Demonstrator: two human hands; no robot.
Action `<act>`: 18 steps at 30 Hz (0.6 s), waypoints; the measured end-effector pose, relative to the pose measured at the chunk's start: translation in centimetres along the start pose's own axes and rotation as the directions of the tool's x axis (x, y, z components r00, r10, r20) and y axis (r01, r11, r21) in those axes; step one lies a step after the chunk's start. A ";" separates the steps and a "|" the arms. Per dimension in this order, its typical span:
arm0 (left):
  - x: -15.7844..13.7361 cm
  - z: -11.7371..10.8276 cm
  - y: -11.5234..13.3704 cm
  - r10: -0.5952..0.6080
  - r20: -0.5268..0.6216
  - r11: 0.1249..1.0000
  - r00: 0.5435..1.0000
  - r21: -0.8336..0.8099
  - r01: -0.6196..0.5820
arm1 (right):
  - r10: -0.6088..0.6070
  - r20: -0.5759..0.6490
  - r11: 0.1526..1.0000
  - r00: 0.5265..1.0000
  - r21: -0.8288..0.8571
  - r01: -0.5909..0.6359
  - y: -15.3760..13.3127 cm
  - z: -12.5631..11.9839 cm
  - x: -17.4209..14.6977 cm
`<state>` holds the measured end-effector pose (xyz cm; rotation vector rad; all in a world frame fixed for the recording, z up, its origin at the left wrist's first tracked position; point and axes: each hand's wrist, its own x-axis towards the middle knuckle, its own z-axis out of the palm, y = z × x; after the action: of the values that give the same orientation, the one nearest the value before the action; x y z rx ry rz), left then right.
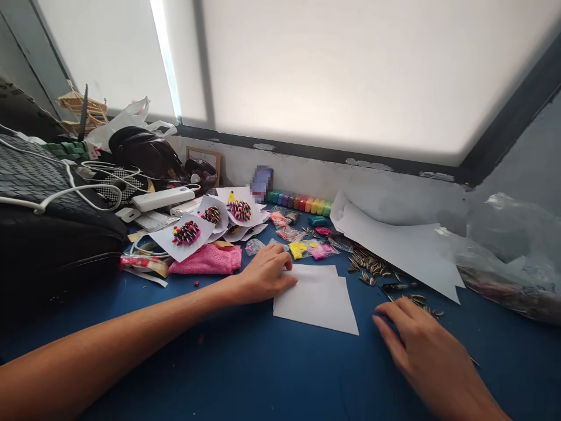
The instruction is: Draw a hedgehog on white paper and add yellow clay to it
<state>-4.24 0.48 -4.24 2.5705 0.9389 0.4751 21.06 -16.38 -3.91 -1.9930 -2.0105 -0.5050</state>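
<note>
Around the paper [315,301], which lies mid-table, the pink towel [205,259] sits at 10 o'clock, with seed-covered cards [186,234] crowding beyond it. A row of coloured blocks [300,202] stands at 12 by the wall. Loose seeds [372,263] spread at 2, close to the paper; the pen [398,286] lies among them, and large sheets [394,240] lean behind.

Small clear bags at 12 hold coloured lumps, one yellow [298,251], one pink [322,250]. The big clear bag [517,280] at 3 holds something dark, too blurred to name.

The left hand [269,275] rests at the paper's 9 o'clock edge, half curled, thumb and forefinger slightly apart on it; whether it pinches the edge, I cannot tell. The right hand [421,339], at 4, is loosely parted, thumb away from forefinger, with nothing visible between them.
</note>
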 end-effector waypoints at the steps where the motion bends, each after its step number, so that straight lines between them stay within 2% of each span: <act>1: 0.0 0.1 0.1 -0.003 -0.003 1.000 1.000 -0.020 0.003 | -0.012 0.000 1.000 1.000 0.025 0.012 -0.4 -0.1 0.0; 9: -0.1 0.0 1.1 -0.004 -0.050 0.963 0.999 -0.271 -0.010 | 0.004 -0.011 0.986 1.000 0.164 -0.002 -1.2 0.3 -0.1; 11: -0.3 -0.1 1.7 0.013 -0.033 0.936 0.999 -0.352 -0.024 | 0.055 -0.021 0.978 0.998 0.204 -0.050 -1.3 0.4 0.0; 13: -0.6 -0.3 2.4 0.056 -0.007 0.894 0.998 -0.446 -0.053 | 0.166 0.000 0.938 0.986 0.308 -0.158 -1.5 0.2 0.1; 16: -0.9 -0.6 3.2 0.145 0.033 0.780 0.989 -0.618 -0.094 | 0.291 0.215 0.776 0.932 0.517 -0.361 -2.0 -0.6 0.4; 18: -0.8 -0.7 3.2 0.143 0.045 0.783 0.989 -0.617 -0.085 | 0.274 0.397 0.658 0.876 0.587 -0.472 -2.2 -1.2 0.6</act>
<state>-3.40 -2.17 -2.37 2.0267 0.4804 0.5806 18.83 -16.38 -2.70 -1.9550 -1.4875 0.5658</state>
